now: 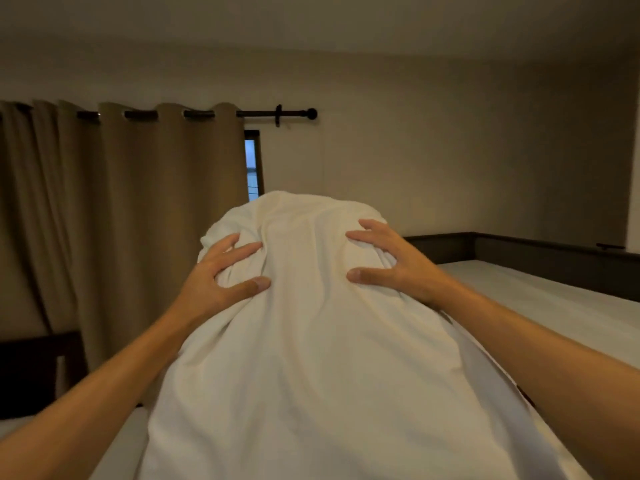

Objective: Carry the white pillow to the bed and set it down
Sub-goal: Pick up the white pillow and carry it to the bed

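A large white pillow [311,341] fills the middle of the view, held up lengthwise in front of me. My left hand [221,275] grips its upper left side, fingers dug into the fabric. My right hand [391,261] clutches the upper right side in the same way. The bed [554,306], with a pale sheet, stretches away to the right behind the pillow. The pillow's lower end hides whatever lies directly beneath it.
Brown curtains [121,220] hang on a black rod along the left wall, with a narrow strip of window [252,164] beside them. A dark headboard [519,251] borders the bed's far side. Dark furniture [34,368] stands at the lower left.
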The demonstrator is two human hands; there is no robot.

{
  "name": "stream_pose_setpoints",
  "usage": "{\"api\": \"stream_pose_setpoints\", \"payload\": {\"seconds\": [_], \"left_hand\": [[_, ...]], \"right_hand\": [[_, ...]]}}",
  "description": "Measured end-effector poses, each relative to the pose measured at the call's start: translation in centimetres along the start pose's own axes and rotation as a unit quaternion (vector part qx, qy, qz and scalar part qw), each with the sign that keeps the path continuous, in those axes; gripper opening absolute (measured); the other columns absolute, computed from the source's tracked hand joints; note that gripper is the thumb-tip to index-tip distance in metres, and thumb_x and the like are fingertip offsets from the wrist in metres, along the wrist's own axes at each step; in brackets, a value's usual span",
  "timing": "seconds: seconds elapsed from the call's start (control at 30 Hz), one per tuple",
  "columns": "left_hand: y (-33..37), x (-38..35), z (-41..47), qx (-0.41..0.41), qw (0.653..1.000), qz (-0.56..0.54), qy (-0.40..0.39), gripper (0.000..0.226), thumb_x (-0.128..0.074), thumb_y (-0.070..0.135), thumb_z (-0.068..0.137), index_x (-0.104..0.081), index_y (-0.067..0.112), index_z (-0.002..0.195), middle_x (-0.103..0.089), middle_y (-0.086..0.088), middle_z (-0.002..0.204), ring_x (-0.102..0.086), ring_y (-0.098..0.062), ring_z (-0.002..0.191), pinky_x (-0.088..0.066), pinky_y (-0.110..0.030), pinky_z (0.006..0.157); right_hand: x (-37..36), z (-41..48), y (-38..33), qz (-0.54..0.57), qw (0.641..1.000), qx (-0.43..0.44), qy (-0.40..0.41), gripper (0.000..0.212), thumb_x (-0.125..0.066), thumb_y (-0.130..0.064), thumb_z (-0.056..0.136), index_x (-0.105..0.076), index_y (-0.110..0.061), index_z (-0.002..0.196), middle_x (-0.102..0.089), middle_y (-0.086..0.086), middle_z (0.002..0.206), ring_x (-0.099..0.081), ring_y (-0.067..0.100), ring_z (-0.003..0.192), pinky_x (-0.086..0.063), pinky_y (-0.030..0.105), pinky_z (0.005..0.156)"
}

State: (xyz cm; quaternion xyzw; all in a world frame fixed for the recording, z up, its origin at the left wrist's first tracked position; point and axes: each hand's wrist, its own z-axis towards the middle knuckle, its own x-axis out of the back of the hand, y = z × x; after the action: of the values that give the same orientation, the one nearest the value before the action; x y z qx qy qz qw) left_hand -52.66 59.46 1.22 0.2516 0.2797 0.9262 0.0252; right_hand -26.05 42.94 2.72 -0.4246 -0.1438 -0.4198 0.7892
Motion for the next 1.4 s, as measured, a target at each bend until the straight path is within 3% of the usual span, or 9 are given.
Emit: {"api": "stream_pose_setpoints", "payload": {"seconds": [0.1, 0.23, 0.4, 0.57, 0.7, 0.87, 1.03, 1.4], "left_hand": [[-4.3, 1.1, -0.3, 0.01, 1.0, 0.012, -0.008, 0.064, -0.077, 0.061, 0.056, -0.057, 0.052, 0.116, -0.033, 0.02, 0.147, -0.031, 0.004, 0.128, -0.023, -0.023, 0.102], [-9.6, 2.0, -0.5, 0.013, 0.999, 0.019, -0.022, 0.061, -0.078, 0.054, 0.059, -0.055, 0.054, 0.116, -0.03, 0.022, 0.147, -0.027, 0.021, 0.119, -0.022, -0.019, 0.099], [-14.6, 2.2, -0.1, 0.019, 0.999, 0.019, -0.017, 0.062, -0.077, 0.052, 0.062, -0.054, 0.052, 0.12, -0.028, 0.021, 0.149, -0.028, 0.006, 0.128, -0.023, -0.025, 0.105], [-18.7, 1.1, 1.2, 0.024, 1.0, 0.011, -0.009, 0.061, -0.074, 0.058, 0.059, -0.053, 0.057, 0.117, -0.027, 0.022, 0.15, -0.019, 0.027, 0.121, -0.021, -0.014, 0.099], [-21.4, -0.2, 3.1, 0.03, 0.999, 0.014, 0.002, 0.06, -0.074, 0.058, 0.059, -0.052, 0.06, 0.114, -0.029, 0.02, 0.15, -0.022, 0.024, 0.122, -0.019, -0.005, 0.094], [-24.4, -2.1, 6.9, 0.048, 0.998, 0.035, 0.008, 0.067, -0.075, 0.053, 0.06, -0.056, 0.044, 0.124, -0.028, 0.016, 0.151, -0.027, 0.004, 0.131, -0.022, -0.012, 0.099], [-26.6, -3.4, 10.1, 0.058, 0.997, 0.052, 0.006, 0.066, -0.074, 0.055, 0.061, -0.054, 0.047, 0.123, -0.027, 0.019, 0.15, -0.026, 0.006, 0.13, -0.019, -0.001, 0.092], [-29.7, -5.9, 14.0, 0.061, 0.997, 0.048, 0.005, 0.064, -0.074, 0.056, 0.059, -0.052, 0.052, 0.119, -0.027, 0.02, 0.149, -0.025, 0.008, 0.129, -0.019, -0.001, 0.091]], "right_hand": [[-4.7, 1.4, 1.5, 0.012, 1.0, -0.006, 0.002, 0.072, -0.078, -0.051, 0.067, -0.051, -0.045, 0.134, -0.026, -0.024, 0.153, -0.028, -0.003, 0.138, -0.024, 0.024, 0.109], [-9.9, 3.1, 3.3, 0.001, 1.0, -0.006, 0.01, 0.072, -0.078, -0.047, 0.07, -0.049, -0.042, 0.136, -0.024, -0.023, 0.154, -0.027, -0.001, 0.138, -0.024, 0.023, 0.106], [-13.8, 5.4, 5.2, 0.001, 1.0, -0.001, 0.011, 0.074, -0.078, -0.049, 0.068, -0.05, -0.042, 0.136, -0.025, -0.023, 0.154, -0.027, -0.001, 0.14, -0.025, 0.026, 0.109], [-15.4, 8.5, 7.7, -0.015, 1.0, 0.005, -0.004, 0.073, -0.078, -0.049, 0.069, -0.049, -0.043, 0.136, -0.024, -0.024, 0.154, -0.026, -0.002, 0.14, -0.025, 0.026, 0.109], [-16.3, 11.5, 10.7, -0.014, 1.0, 0.013, -0.014, 0.073, -0.077, -0.05, 0.069, -0.049, -0.044, 0.135, -0.024, -0.026, 0.154, -0.025, -0.004, 0.139, -0.024, 0.024, 0.107], [-17.3, 15.8, 15.1, 0.013, 1.0, 0.024, -0.013, 0.072, -0.078, -0.046, 0.069, -0.051, -0.039, 0.136, -0.025, -0.022, 0.155, -0.024, -0.003, 0.141, -0.023, 0.02, 0.107], [-17.6, 19.2, 18.3, 0.029, 0.999, 0.031, -0.024, 0.072, -0.078, -0.045, 0.069, -0.052, -0.037, 0.136, -0.026, -0.021, 0.155, -0.024, -0.005, 0.14, -0.021, 0.004, 0.099], [-17.8, 23.1, 22.8, 0.044, 0.998, 0.033, -0.026, 0.075, -0.078, -0.045, 0.067, -0.052, -0.034, 0.137, -0.027, -0.02, 0.155, -0.025, -0.005, 0.14, -0.023, -0.003, 0.097]]}}
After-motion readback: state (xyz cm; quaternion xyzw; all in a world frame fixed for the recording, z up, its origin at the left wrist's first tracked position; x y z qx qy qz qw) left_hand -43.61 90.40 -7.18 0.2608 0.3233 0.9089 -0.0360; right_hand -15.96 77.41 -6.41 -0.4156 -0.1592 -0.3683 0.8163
